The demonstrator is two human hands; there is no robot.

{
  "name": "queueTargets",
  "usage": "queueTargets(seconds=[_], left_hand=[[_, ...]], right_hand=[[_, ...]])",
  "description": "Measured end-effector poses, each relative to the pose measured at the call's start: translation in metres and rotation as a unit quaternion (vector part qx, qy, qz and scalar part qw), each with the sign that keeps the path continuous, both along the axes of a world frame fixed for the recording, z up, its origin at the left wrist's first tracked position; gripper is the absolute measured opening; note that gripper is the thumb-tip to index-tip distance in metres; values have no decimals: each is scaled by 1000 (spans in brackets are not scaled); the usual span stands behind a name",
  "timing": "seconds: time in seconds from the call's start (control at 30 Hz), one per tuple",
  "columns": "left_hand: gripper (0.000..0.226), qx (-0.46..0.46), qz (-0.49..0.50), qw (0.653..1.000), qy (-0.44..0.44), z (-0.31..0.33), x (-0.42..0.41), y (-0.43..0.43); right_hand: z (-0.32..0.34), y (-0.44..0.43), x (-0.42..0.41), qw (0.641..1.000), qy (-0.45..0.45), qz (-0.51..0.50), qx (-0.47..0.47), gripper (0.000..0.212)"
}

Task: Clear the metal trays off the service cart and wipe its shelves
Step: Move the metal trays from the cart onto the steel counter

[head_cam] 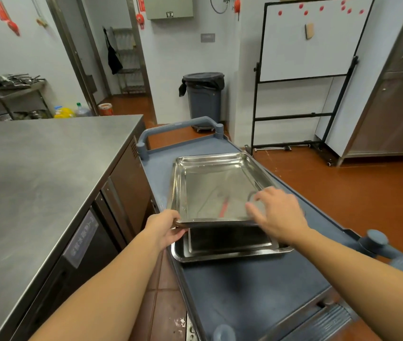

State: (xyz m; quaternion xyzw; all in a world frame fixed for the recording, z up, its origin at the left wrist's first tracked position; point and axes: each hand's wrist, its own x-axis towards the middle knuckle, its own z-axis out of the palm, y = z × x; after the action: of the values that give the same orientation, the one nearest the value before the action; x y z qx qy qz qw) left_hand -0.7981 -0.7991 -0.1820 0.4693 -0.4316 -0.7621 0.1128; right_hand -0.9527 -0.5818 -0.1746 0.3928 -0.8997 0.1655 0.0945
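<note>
A shiny metal tray (216, 185) is tilted up at its near edge above the blue service cart's top shelf (249, 286). My left hand (164, 227) grips the tray's near left corner, fingers curled under the rim. My right hand (277, 214) hovers over the near right corner with fingers spread and blurred; whether it touches the rim I cannot tell. Under the lifted tray lie more metal trays (230, 251), stacked flat on the shelf.
A long steel counter (43, 173) runs along the cart's left side. The cart has grey handles at the far end (178, 126) and near right (387, 249). Beyond stand a grey bin (204, 97), a whiteboard on a stand (311, 45) and steel cabinets (397, 99).
</note>
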Motion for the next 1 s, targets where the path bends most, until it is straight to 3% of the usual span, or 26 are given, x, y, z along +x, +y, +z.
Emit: queueTargets(seconds=[0.07,0.1,0.13,0.2,0.23,0.37,0.57,0.8,1.0], left_hand=[[29,-11,5,1000,5,1,2,0],[28,-18,8,1000,8,1,3,0],[27,-26,11,1000,8,1,4,-1],[23,-38,16,999,11,3,6,-2],[22,-40,20,999,16,3,7,-2],[19,-50,68,996,40,4,7,-3],[27,-73,66,992,84,0,10,-7],[36,-55,54,990,114,3,1,-23],[46,-60,-15,986,152,11,-30,-23]], right_hand=[[4,14,-11,984,-52,-169,-28,53],[5,22,-15,957,-143,-248,-43,60],[7,28,-16,911,-269,-304,-75,64],[4,34,-16,772,-522,-317,-177,58],[-1,36,-17,724,-582,-307,-209,50],[-18,33,-22,645,-622,-322,-307,15],[-13,25,-23,609,-638,-332,-335,5],[11,13,-24,616,-569,-355,-414,14],[30,33,-30,609,-533,-371,-456,20]])
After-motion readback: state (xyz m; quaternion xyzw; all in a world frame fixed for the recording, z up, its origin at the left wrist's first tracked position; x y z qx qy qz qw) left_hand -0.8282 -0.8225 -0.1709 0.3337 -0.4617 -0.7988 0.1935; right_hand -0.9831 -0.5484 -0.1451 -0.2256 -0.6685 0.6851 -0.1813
